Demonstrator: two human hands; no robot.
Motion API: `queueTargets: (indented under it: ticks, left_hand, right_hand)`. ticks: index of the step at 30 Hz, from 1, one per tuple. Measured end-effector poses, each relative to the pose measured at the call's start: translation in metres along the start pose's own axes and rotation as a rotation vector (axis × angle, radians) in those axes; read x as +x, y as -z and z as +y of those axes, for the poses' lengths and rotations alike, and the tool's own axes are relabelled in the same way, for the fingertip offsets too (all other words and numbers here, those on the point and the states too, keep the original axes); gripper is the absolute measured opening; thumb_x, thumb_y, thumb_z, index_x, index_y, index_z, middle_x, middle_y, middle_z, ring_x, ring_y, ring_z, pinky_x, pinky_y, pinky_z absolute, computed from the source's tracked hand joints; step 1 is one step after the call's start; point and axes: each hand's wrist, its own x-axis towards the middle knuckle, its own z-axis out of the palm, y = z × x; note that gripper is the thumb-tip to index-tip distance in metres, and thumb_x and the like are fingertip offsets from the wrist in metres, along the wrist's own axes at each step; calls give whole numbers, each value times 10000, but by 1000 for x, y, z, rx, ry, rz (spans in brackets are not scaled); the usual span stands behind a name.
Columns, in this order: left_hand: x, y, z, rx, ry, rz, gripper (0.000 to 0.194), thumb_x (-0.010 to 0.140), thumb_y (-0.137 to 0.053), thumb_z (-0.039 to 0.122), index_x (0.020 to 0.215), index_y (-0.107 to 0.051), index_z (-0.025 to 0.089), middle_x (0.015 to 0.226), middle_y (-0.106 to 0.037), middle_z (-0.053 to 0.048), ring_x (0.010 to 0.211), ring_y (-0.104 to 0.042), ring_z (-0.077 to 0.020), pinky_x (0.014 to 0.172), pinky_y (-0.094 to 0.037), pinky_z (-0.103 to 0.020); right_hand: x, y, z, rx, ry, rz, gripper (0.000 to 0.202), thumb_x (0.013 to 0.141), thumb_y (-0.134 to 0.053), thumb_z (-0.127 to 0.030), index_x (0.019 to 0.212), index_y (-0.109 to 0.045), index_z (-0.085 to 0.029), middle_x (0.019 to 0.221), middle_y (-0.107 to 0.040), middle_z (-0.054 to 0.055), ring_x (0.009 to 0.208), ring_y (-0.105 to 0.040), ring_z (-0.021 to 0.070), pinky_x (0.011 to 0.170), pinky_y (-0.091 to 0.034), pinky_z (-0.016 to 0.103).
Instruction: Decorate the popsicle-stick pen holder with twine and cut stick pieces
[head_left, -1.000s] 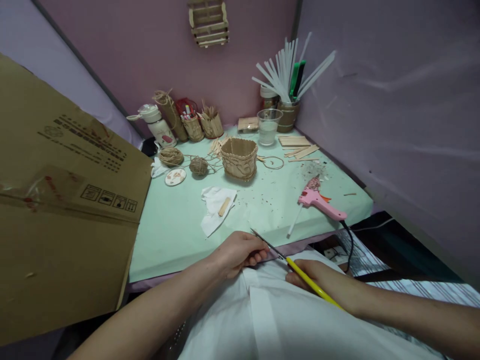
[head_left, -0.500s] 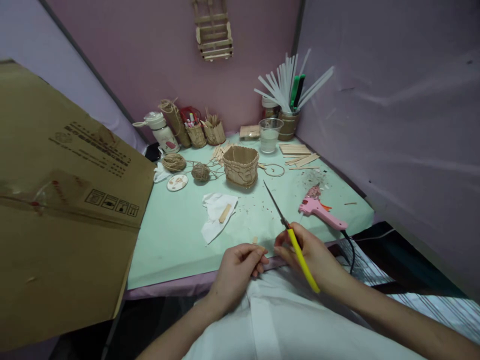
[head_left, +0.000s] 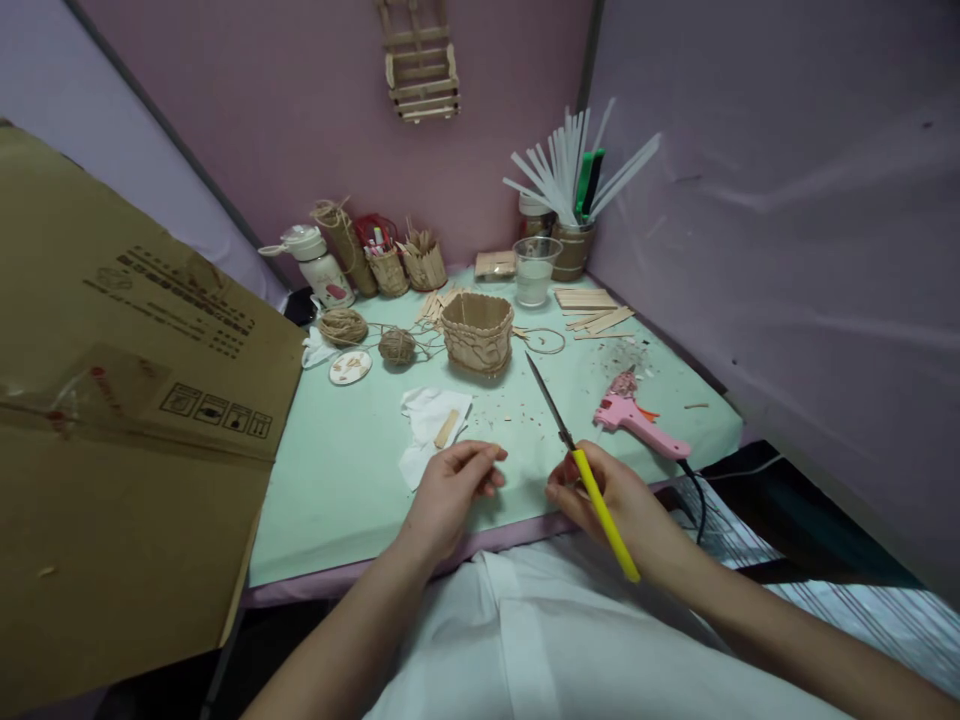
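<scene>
My right hand (head_left: pixel 611 495) holds a pair of scissors (head_left: pixel 600 510) with yellow handles. Their dark blades are together and point away from me over the table. The fingertips of that hand curl inward, and I cannot see whether anything else is in them. My left hand (head_left: pixel 454 490) hovers over the table's near part, its thumb and fingers pressed together; whatever lies between them is hidden. Just beyond it, a short flat wooden piece (head_left: pixel 446 428) rests on a crumpled white tissue (head_left: pixel 416 465). Farther back stands a wooden basket (head_left: pixel 478 345) with a scalloped rim.
A pink glue gun (head_left: pixel 637 418) lies at the right, its cord over the edge. Twine balls (head_left: pixel 396 346), a white lid (head_left: pixel 350 367), a cup of liquid (head_left: pixel 534 275) and wooden sticks (head_left: pixel 585 299) are behind. A large cardboard box (head_left: pixel 142 420) flanks the left.
My left hand has moved forward and left, away from the right hand. A small wooden bit near it no longer shows. The right hand keeps the scissors almost still.
</scene>
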Motion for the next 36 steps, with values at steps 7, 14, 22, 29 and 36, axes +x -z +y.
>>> queueTargets:
  ticks: [7, 14, 22, 29, 36]
  left_hand:
    - [-19, -11, -19, -99, 10, -33, 243, 718, -680, 351, 774, -694, 115, 626, -592, -21, 566, -477, -77, 545, -373, -199]
    - [-19, -10, -28, 5, -30, -48, 217, 751, -640, 344, 789, -679, 135, 630, -583, -10, 572, -473, -87, 554, -361, -213]
    - [-20, -12, -24, 100, -128, 4, 96, 733, -631, 250, 737, -641, 155, 631, -577, 10, 584, -476, -92, 560, -366, -215]
    - [-23, -7, -18, -146, -156, 92, 41, 739, -617, 203, 742, -617, 162, 705, -609, 2, 646, -543, -102, 627, -434, -223]
    - [-28, -9, -18, -224, -159, 52, 48, 725, -632, 165, 771, -623, 174, 752, -618, 10, 684, -572, -100, 669, -462, -224]
  right_hand:
    - [16, -13, -7, 51, 56, 61, 178, 735, -601, -307, 767, -456, -209, 746, -579, -11, 580, -471, 107, 506, -352, 226]
    - [18, -16, -5, 66, 60, 66, 190, 718, -598, -254, 739, -412, -220, 726, -588, -25, 550, -454, 98, 493, -335, 220]
    - [15, -9, -4, -75, 93, 3, 274, 751, -604, -328, 742, -346, -237, 667, -494, -60, 550, -409, 103, 491, -305, 219]
    - [-12, 12, -7, -604, 47, -172, 367, 717, -649, -460, 824, -378, -237, 734, -539, -24, 604, -481, 146, 515, -268, 238]
    - [-20, 13, -8, -712, 5, -215, 386, 697, -668, -468, 821, -381, -240, 788, -577, -8, 659, -542, 185, 531, -269, 247]
